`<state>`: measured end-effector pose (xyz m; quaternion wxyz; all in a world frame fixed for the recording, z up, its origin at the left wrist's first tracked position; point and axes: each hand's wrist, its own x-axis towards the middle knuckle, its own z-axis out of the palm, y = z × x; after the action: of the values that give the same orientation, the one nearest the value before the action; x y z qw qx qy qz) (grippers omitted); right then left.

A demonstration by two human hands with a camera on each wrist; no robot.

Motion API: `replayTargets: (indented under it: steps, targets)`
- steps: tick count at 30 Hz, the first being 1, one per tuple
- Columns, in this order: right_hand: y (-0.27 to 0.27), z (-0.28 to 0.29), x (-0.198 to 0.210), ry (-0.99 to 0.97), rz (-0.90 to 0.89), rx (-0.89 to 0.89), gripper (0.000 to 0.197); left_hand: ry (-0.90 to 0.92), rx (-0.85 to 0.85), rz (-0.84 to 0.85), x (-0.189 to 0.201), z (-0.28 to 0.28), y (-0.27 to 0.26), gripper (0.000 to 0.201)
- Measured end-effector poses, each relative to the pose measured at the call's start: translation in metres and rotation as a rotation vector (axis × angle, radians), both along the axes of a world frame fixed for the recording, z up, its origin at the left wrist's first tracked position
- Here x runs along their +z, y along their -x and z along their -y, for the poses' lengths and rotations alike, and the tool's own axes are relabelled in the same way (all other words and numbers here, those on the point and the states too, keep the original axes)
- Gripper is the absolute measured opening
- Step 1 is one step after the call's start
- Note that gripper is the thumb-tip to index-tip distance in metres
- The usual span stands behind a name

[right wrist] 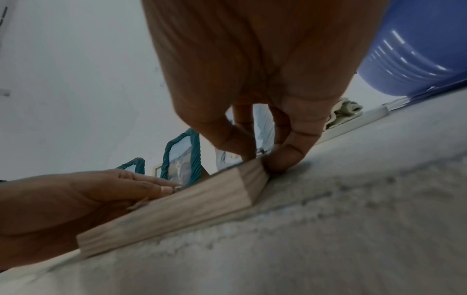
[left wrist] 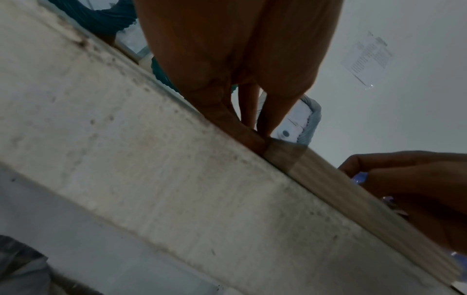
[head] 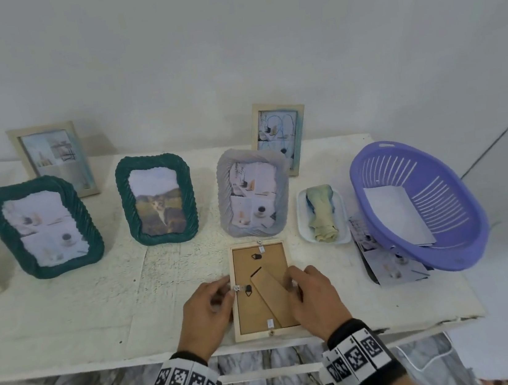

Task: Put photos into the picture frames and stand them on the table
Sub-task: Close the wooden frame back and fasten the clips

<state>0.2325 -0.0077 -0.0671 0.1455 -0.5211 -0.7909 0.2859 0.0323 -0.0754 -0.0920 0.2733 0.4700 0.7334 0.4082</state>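
A light wooden picture frame [head: 252,312] lies face down near the table's front edge, its brown backing board and folded stand leg [head: 270,290] facing up. My left hand [head: 227,291] grips the frame's left rail, its forefinger tip on a small metal turn clip [head: 237,288]. My right hand [head: 292,281] pinches the right rail, thumb on top and fingers against the side. The right wrist view shows the frame's [right wrist: 177,215] near corner, my right hand [right wrist: 262,157] on it, and my left hand [right wrist: 151,185] at the clip. Any photo inside is hidden.
Standing behind are two green woven frames [head: 44,226] [head: 158,198], a grey woven frame [head: 252,192] and two wooden frames [head: 53,160] [head: 279,137], all holding photos. To the right are a white tray [head: 303,218] with a cloth and a purple basket [head: 447,250] resting on loose photos [head: 385,265].
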Motion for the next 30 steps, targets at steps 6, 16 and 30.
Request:
replayTargets:
  steps: [6, 16, 30]
  targets:
    - [-0.005, -0.006, 0.001, 0.031, -0.044, 0.033, 0.005, -0.013, -0.02, 0.012, -0.004, 0.0, 0.002, 0.027]
    - [-0.01, -0.006, -0.005, 0.092, -0.128, -0.076, 0.029, 0.005, -0.046, 0.009, 0.002, 0.0, -0.004, 0.032]
    - [-0.009, 0.013, -0.006, 0.095, -0.116, -0.094, 0.026, 0.129, 0.08, -0.25, 0.0, -0.015, -0.014, 0.022]
